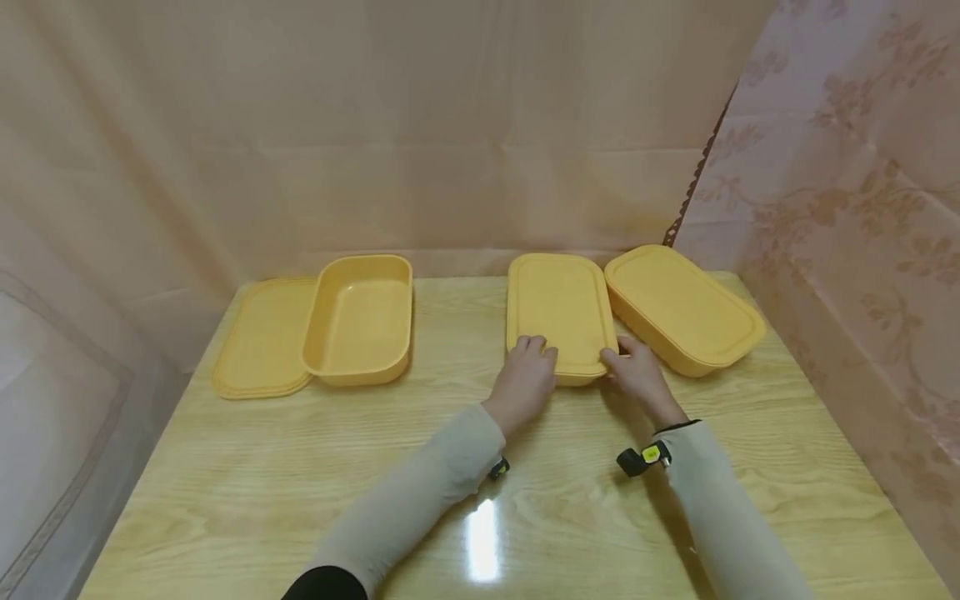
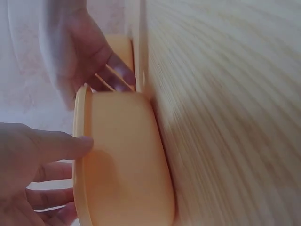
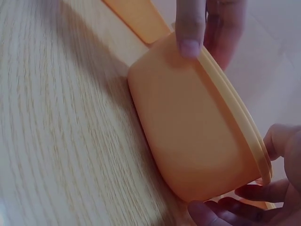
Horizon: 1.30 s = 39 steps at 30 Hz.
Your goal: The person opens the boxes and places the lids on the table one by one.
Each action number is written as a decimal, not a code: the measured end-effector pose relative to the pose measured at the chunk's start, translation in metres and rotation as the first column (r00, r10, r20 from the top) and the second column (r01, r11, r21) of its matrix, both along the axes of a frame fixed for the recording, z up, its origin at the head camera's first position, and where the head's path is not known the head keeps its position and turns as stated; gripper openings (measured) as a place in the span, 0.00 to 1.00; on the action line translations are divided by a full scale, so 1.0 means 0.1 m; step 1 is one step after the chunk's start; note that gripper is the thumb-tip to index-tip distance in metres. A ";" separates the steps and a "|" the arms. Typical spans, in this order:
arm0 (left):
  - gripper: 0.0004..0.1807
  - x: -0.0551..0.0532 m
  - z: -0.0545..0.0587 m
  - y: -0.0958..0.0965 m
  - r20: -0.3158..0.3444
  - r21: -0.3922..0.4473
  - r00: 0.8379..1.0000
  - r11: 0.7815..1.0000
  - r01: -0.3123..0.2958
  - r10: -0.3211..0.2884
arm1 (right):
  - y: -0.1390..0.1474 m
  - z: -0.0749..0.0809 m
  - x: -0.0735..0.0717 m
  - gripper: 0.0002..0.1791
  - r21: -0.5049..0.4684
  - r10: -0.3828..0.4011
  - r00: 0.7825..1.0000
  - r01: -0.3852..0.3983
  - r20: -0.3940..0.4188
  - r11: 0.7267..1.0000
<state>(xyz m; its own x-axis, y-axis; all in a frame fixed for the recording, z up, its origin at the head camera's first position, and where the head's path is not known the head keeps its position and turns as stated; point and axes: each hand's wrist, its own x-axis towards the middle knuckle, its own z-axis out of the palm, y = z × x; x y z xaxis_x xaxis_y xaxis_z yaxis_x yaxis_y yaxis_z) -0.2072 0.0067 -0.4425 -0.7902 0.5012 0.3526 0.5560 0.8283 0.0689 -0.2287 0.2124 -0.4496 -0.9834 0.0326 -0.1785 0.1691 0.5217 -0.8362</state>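
Observation:
A yellow lidded food container [image 1: 561, 296] lies between both hands at the back of the table. My left hand [image 1: 522, 385] holds its near left part, fingers over the lid. In the left wrist view the left thumb [image 2: 83, 145] presses the lid's rim from the front. My right hand [image 1: 642, 380] grips the near right corner. The right wrist view shows its thumb [image 3: 278, 140] at the lid's edge and its fingers [image 3: 211, 213] along the container's side. The lid sits on top all round the visible rim.
A second lidded yellow container [image 1: 684, 304] stands at an angle close on the right. Toward the left, an uncovered yellow container [image 1: 362, 329] overlaps a loose yellow lid [image 1: 258, 342] on the wooden table [image 1: 300, 467]. Behind hangs a beige curtain [image 1: 450, 150]; patterned cloth [image 1: 847, 233] borders the right side.

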 end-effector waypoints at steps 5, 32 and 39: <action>0.11 0.03 0.05 0.16 -0.022 -0.044 1.000 0.999 0.010 -0.011 | 0.01 0.02 0.01 0.25 -0.011 -0.011 1.000 0.011 -0.006 1.000; 0.08 0.03 0.11 0.35 0.092 -0.056 0.996 0.998 -0.003 0.009 | -0.07 0.00 0.03 0.22 -0.094 -0.049 0.998 0.044 -0.043 0.995; 0.08 0.03 0.11 0.37 0.108 -0.128 0.994 0.992 -0.006 0.020 | -0.08 -0.05 0.06 0.23 -0.063 -0.080 0.994 0.076 -0.068 0.995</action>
<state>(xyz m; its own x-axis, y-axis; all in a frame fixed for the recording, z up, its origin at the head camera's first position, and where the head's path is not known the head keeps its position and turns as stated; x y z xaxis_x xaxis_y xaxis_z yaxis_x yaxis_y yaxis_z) -0.2038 0.0441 -0.4310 -0.8270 0.5261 0.1983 0.5403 0.8412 0.0214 -0.2229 0.2041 -0.4550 -0.9884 0.1011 -0.1129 0.1470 0.4574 -0.8770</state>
